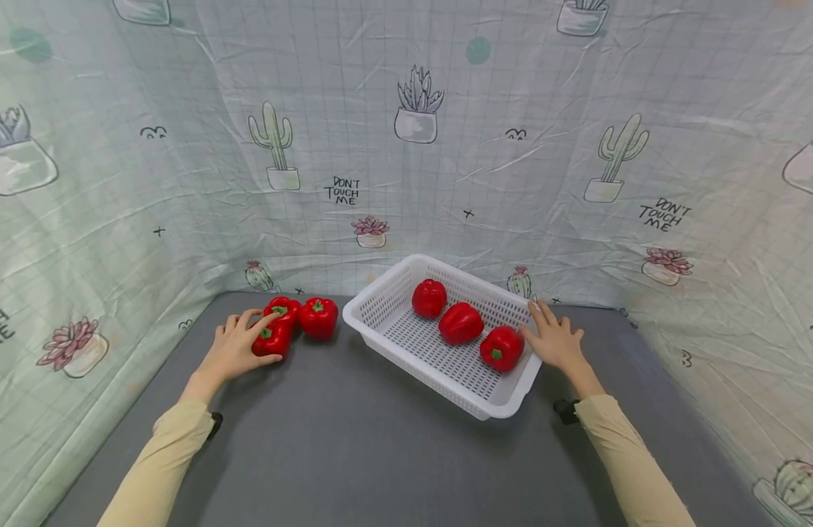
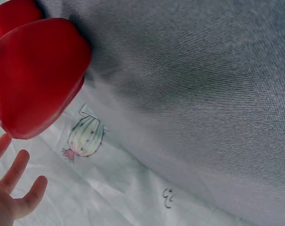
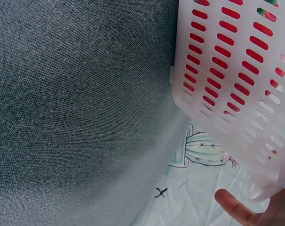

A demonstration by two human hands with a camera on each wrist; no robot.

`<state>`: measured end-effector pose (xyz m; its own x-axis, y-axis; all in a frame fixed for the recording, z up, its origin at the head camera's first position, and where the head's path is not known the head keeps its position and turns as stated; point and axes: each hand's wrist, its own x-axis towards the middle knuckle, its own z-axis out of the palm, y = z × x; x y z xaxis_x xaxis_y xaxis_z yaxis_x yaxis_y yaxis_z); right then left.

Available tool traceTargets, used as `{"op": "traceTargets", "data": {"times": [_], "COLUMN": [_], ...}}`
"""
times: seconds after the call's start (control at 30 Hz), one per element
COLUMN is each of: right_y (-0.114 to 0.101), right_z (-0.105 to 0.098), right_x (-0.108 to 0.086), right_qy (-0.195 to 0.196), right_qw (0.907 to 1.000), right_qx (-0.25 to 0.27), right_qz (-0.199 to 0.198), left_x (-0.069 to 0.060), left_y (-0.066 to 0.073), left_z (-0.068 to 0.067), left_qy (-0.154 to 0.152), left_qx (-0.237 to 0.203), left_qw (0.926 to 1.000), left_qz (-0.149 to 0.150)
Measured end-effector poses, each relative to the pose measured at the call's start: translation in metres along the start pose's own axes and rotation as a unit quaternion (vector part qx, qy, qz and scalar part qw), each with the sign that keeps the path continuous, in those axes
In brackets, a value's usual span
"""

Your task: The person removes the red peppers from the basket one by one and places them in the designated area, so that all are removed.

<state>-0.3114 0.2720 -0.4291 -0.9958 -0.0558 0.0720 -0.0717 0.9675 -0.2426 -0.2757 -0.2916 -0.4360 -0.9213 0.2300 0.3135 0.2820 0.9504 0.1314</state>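
Observation:
My left hand (image 1: 235, 350) is at the nearest of three red peppers on the left, its thumb and fingers around that pepper (image 1: 271, 342). In the left wrist view, spread fingers show beside a large red pepper (image 2: 39, 75). Another pepper (image 1: 318, 318) stands to the right of these. My right hand (image 1: 556, 341) rests on the right rim of a white perforated basket (image 1: 419, 375), fingers extended. Inside the basket lie three red peppers: one at the back (image 1: 429, 298), one in the middle (image 1: 461, 323) and one near the right hand (image 1: 501, 348).
The peppers and basket are on a dark grey table (image 1: 380, 468). A pale curtain (image 1: 406, 168) printed with cacti hangs behind and on both sides, close to the table's back edge. The basket sits at an angle right of centre.

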Motion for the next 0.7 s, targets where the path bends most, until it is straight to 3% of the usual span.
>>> {"op": "traceTargets", "data": {"times": [0.37, 0.7], "right_y": [0.000, 0.003], "right_z": [0.000, 0.002], "right_x": [0.000, 0.004], "right_qy": [-0.001, 0.003], "right_qw": [1.0000, 1.0000], "right_qx": [-0.001, 0.002], "right_qz": [0.001, -0.001], "left_x": [0.005, 0.009], "left_y": [0.026, 0.051], "left_z": [-0.015, -0.024], "left_qy": [0.096, 0.104], "left_qx": [0.024, 0.026], "left_qw": [0.9932, 0.9891], "left_qz": [0.062, 0.100]}}
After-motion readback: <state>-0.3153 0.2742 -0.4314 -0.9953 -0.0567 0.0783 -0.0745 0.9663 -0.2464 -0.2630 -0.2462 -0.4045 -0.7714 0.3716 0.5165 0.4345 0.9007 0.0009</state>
